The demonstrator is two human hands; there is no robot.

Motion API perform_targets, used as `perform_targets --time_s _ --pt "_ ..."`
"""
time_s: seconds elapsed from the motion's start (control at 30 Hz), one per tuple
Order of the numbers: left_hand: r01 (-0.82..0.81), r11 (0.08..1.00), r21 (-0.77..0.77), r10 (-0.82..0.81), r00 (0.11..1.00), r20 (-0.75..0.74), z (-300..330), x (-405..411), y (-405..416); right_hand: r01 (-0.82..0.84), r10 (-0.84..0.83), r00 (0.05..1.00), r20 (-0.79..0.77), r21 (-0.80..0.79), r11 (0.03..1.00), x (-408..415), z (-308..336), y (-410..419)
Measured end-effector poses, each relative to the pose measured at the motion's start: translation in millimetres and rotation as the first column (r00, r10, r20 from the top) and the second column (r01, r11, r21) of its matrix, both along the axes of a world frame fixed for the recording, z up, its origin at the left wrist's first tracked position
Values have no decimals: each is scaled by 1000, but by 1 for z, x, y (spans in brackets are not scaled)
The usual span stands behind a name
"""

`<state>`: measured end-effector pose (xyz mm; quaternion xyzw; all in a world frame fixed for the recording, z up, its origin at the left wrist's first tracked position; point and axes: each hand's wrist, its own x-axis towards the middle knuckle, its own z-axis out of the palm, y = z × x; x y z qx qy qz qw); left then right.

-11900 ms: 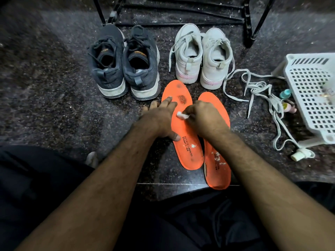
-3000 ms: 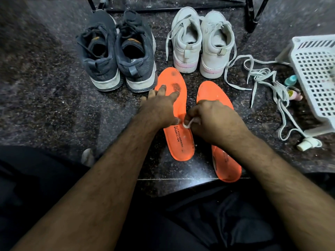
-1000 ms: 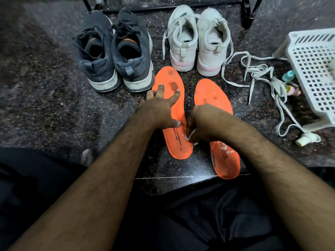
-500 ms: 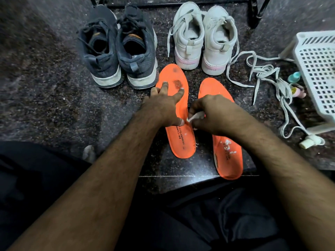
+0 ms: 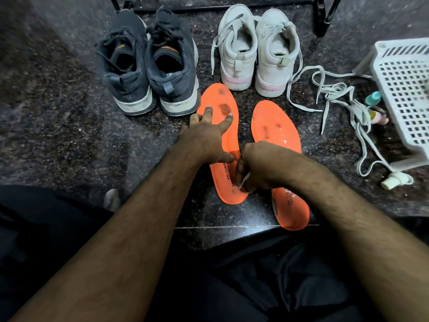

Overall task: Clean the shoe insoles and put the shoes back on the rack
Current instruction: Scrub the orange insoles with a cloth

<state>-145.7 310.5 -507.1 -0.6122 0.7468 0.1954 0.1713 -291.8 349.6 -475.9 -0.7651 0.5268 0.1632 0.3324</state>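
Right hand [image 5: 255,168] with white wipe [image 5: 243,181] now sits lower on left insole [image 5: 226,145], near its heel print, down from mid-insole half a second ago. More of right insole [image 5: 274,129] toe area shows uncovered.

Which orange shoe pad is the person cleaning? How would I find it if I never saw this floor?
Find the two pairs of shoes on the dark floor: the dark pair and the white pair. Two orange insoles lie just in front of them. It is the left insole, under the flat left hand, while the right hand pinches a small white wipe on it; only this one has a big dark stain near its toe.
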Motion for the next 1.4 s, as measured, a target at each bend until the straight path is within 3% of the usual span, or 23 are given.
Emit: perform_targets --time_s 0.13,0.2,0.3,0.43,0.7,0.83,0.93,1.1,1.23,1.3,1.4 --pt "0 1000 -7 0 1000 -8 -1 0 0 -70 65 997 34 168 983 -12 6 0" --pt "-4 1000 -4 4 1000 -10 -2 0 -1 78 -86 989 120 66 995 -16 1 -4" --pt "0 1000 7 0 1000 -1 -1 0 -2 294 -250 943 220 -194 936 -11 -10 -9" --pt "15 1000 15 -15 1000 7 -2 0 -1 169 -147 983 114 -218 961 3 -20 -3" --pt "11 1000 -4 -11 1000 -1 -5 1 -2 -31 15 993 117 137 990 -9 -2 7" --pt "9 1000 2 -9 1000 3 -2 1 -3 207 -167 951 260 -134 969 -19 -2 -7" --pt "9 1000 -14 -9 1000 11 -3 0 -1 174 -130 962 239 -173 969 -11 -10 -4" --pt "2 1000 -16 -2 1000 0 -6 2 -1 -46 53 986 156 -51 998 3 -11 11" --pt "5 1000 -8 -5 1000 1 -6 0 -1 -119 100 985 139 134 984 -13 -1 11" --pt "7 1000 -3 -7 1000 4 -4 0 -1 -28 10 981 195 92 995 -20 0 5" --pt "4 1000 -3 -4 1000 4 -1 1 -2 188 -140 941 308 -131 973 -12 -11 -1"
